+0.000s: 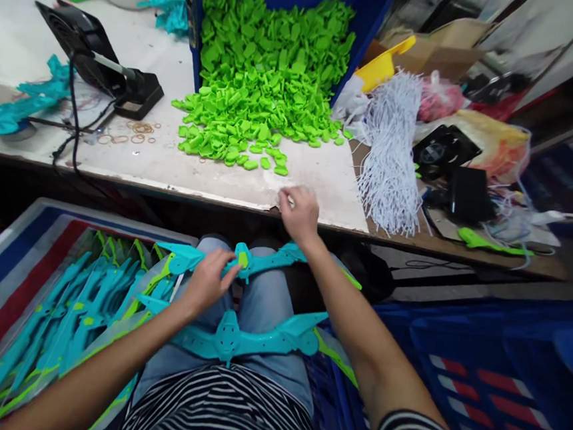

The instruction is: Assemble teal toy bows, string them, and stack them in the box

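Note:
Across my lap lie two winged teal plastic parts. My left hand (212, 277) is closed at the middle of the farther teal part (267, 261), its fingertips beside a small green plastic piece (243, 259) set on the centre. Nearer my body rests the second teal part (228, 337), with no green piece on its centre. Thin green strips (337, 353) run from its right end. My right hand (301, 213) is over the table's front edge, thumb and forefinger pinched together; whatever sits between them is too small to name.
A blue bin (194, 39) spills a heap of green pieces (265, 113) onto the table (209, 185). White strings (392, 151) lie to the right, a soldering-type black stand (139, 95) and rubber bands (138, 128) left. Finished-looking teal parts (104, 293) fill a striped box at lower left.

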